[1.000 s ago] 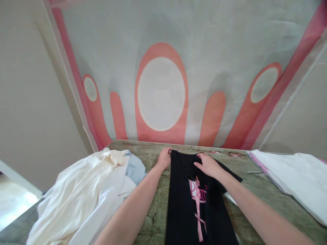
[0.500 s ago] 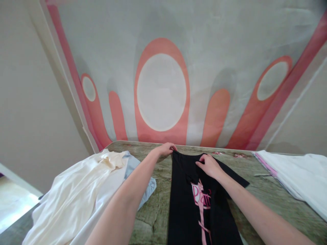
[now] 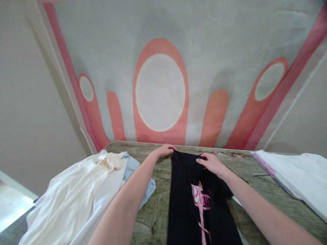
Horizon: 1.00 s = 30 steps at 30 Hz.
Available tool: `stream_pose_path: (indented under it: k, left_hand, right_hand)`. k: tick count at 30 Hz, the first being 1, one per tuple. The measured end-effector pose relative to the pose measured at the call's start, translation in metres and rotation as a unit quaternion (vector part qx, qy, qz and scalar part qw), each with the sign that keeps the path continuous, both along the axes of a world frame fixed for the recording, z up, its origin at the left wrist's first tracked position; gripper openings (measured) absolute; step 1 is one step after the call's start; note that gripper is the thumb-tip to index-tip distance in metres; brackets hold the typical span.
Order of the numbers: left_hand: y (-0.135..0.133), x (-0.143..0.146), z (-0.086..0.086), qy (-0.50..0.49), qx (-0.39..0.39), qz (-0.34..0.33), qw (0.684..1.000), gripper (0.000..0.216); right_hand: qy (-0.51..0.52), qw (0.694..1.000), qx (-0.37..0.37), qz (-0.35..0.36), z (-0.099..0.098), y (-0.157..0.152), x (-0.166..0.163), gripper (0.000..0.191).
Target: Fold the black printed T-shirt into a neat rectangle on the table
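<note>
A black T-shirt (image 3: 182, 204) with pink lettering and a pink figure printed on it lies on the wood-patterned table, its near end cut off by the bottom of the view. My left hand (image 3: 166, 150) is closed on the shirt's far left corner, fingertips partly hidden. At the far right of the neckline, my right hand (image 3: 211, 163) pinches the black fabric between thumb and fingers. Part of the shirt's right side is folded inward over the print, and the sleeve there is partly behind my right forearm.
Cream and white garments (image 3: 84, 190) lie in a loose heap at the left, with a light blue cloth (image 3: 131, 165) beside them. White folded clothes (image 3: 296, 173) are stacked at the right. Behind the wood-patterned table (image 3: 150, 217) stands a wall with a pink-and-white printed panel (image 3: 160, 92).
My right hand has closed on the neckline fabric and drawn it slightly, making the upper edge straighter. The right sleeve has pulled in under my forearm. My left hand keeps its hold.
</note>
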<state>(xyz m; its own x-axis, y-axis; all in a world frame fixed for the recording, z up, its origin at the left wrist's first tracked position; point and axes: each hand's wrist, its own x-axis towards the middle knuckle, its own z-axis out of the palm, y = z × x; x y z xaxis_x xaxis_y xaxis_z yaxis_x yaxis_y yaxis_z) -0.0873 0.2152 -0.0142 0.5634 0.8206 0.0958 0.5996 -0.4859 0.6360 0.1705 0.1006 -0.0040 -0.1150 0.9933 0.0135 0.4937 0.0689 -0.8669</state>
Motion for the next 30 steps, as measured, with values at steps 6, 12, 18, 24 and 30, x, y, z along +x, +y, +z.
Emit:
stream_pose_path:
  k: [6,12,18,24,30]
  left_hand:
    - [0.001,0.006,-0.007,-0.002,0.057,0.01,0.998,0.021]
    - [0.0,0.01,-0.019,0.003,0.114,0.052,0.992,0.016]
    - [-0.007,0.018,-0.019,0.006,0.153,0.103,0.983,0.014]
    - [-0.037,0.028,-0.003,-0.01,0.195,0.151,0.969,0.015]
    - [-0.095,0.038,-0.007,0.025,0.182,0.083,0.98,0.026]
  right_hand:
    - [0.085,0.995,-0.052,0.002,0.006,-0.003,0.008,0.01]
    - [0.012,0.999,-0.031,0.012,-0.003,0.001,0.012,0.013]
    - [-0.085,0.996,0.007,0.002,-0.012,0.003,0.012,0.018]
    - [-0.132,0.991,0.024,0.002,-0.013,0.003,0.011,0.023]
    - [-0.129,0.991,0.025,-0.007,-0.016,0.002,0.012,0.026]
